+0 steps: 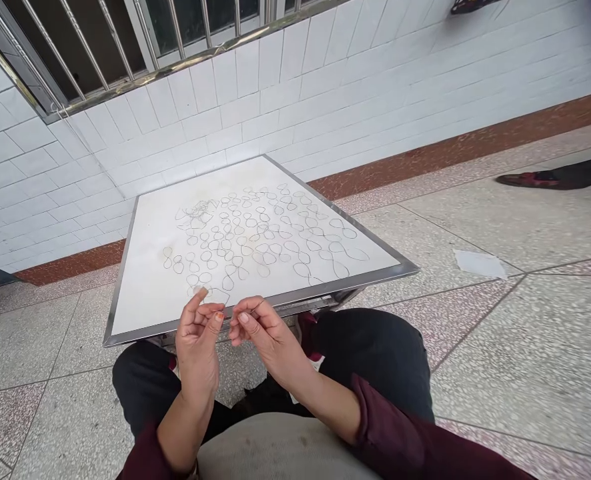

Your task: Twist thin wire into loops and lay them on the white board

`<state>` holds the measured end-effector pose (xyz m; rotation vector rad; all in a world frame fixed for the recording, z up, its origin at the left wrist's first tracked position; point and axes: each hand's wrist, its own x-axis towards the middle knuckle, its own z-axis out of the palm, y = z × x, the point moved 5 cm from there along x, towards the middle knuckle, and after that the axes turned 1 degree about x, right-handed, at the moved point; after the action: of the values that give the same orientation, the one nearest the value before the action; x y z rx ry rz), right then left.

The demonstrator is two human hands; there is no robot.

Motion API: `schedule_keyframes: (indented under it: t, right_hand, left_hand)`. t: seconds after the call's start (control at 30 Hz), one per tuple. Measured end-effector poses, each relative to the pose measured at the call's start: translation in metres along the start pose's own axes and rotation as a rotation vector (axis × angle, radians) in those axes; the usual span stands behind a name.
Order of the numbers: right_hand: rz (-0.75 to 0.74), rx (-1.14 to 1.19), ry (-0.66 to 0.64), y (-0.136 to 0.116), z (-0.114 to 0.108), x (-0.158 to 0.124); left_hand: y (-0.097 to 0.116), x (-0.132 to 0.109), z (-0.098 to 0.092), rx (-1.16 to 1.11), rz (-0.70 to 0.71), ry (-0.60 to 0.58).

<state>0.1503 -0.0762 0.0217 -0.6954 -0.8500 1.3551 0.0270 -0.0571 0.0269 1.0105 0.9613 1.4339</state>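
My left hand (200, 340) and my right hand (270, 337) are close together at the front edge of a white table (145, 280) with a grey metal rim. Both have thumb and fingers pinched together. A thin dark wire (227, 293) makes a curved line just above my left fingertips and runs down between the hands. Its ends are too fine to follow. Beyond my hands, many thin wire loops (263, 230), several shaped like a figure eight, lie spread in rows on the tabletop. A loose tangle of wire (200, 210) lies behind them at the back left.
A white tiled wall (250, 107) with a barred window (175, 30) stands behind the table. My knees (375, 353) are under its front edge. A piece of white paper (480, 264) lies on the speckled floor to the right. Another person's shoe (530, 180) shows farther back.
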Motion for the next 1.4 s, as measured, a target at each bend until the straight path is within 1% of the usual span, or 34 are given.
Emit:
schedule_keyframes:
  t: [0.1,0.23,0.3,0.4,0.5,0.63,0.83,0.9,1.03,1.1,1.2,1.4]
  right_hand:
    - [0.039,-0.029,-0.039,0.001,0.002,-0.001]
    - [0.061,-0.049,-0.087,0.001,0.003,-0.004]
    - [0.054,-0.043,-0.073,0.002,0.002,-0.005]
    - [0.033,-0.026,-0.018,0.005,-0.002,-0.005]
    - [0.018,-0.049,0.02,0.006,-0.002,-0.005]
    - [-0.002,-0.146,-0.013,0.005,0.002,-0.006]
    - [-0.027,-0.367,-0.083,0.0,0.004,-0.008]
    - [-0.041,-0.389,-0.068,-0.001,0.003,-0.008]
    - [-0.077,-0.294,0.018,-0.001,0.0,-0.008]
    - [-0.102,-0.313,0.041,-0.001,0.0,-0.008]
    - [-0.156,-0.486,0.01,-0.003,0.001,-0.008]
    - [-0.357,-0.903,-0.139,-0.017,0.005,-0.01]
  left_hand:
    - [-0.002,0.001,-0.001,-0.051,-0.032,0.017]
    - [-0.002,0.002,-0.004,-0.055,-0.06,0.054]
    - [-0.002,0.002,-0.004,-0.066,-0.068,0.061]
    - [0.001,0.001,-0.004,-0.093,-0.063,0.067]
    - [0.003,-0.001,-0.002,-0.107,-0.084,0.046]
    - [0.007,-0.004,-0.001,-0.105,-0.09,0.044]
    - [0.015,-0.005,-0.005,-0.076,-0.079,0.06]
    - [0.016,-0.006,-0.006,-0.048,-0.079,0.039]
    - [0.017,-0.007,-0.004,0.002,-0.042,0.002]
    - [0.017,-0.008,-0.004,0.012,-0.028,-0.004]
    - [0.016,-0.007,-0.004,0.034,-0.029,-0.005]
    - [0.016,-0.005,-0.007,0.078,-0.026,-0.002]
